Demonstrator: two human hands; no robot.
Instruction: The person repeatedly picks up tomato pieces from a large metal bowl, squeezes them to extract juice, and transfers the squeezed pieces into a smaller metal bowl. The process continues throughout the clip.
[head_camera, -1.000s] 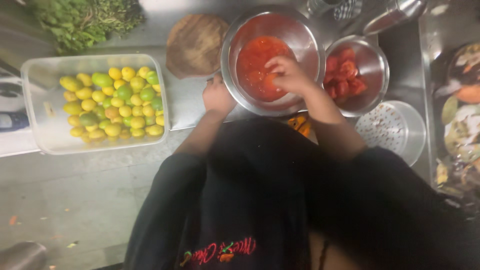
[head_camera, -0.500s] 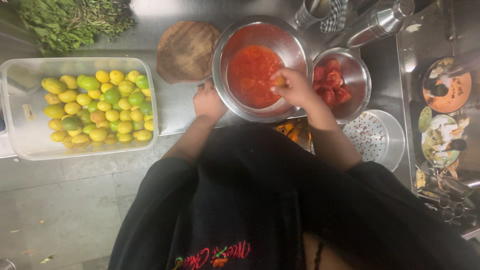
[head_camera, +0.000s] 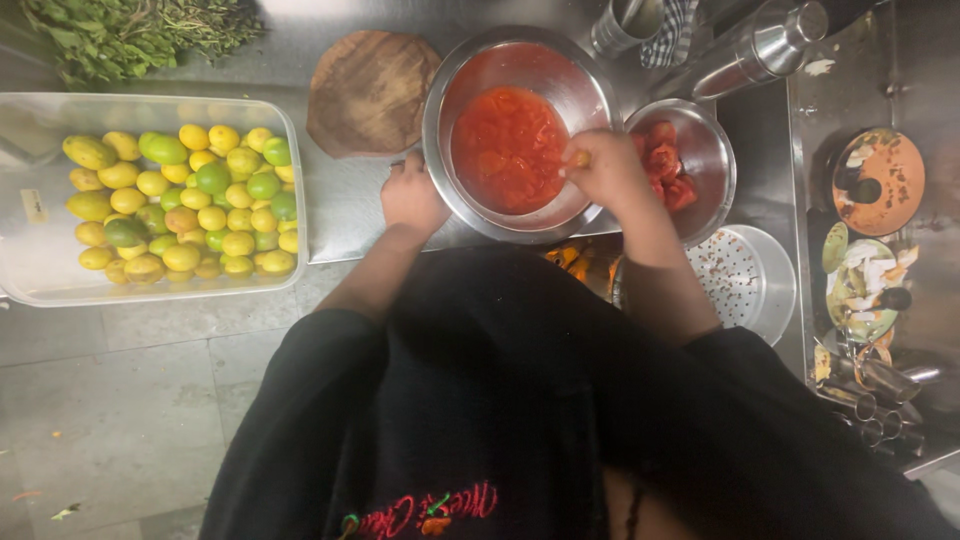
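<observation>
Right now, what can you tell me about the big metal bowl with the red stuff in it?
The big metal bowl is round, shiny steel, standing upright on the steel counter. It holds wet red pulp, likely crushed tomato, with red smears up its inner wall. The left hand rests against its outer rim; the right hand reaches over the opposite rim, pinching a small orange piece. A smaller bowl of red chunks sits at its right.

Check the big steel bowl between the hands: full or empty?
Partly full. The big steel bowl holds red tomato pulp across its bottom, with bare, red-smeared wall showing above it on the far side.
</observation>
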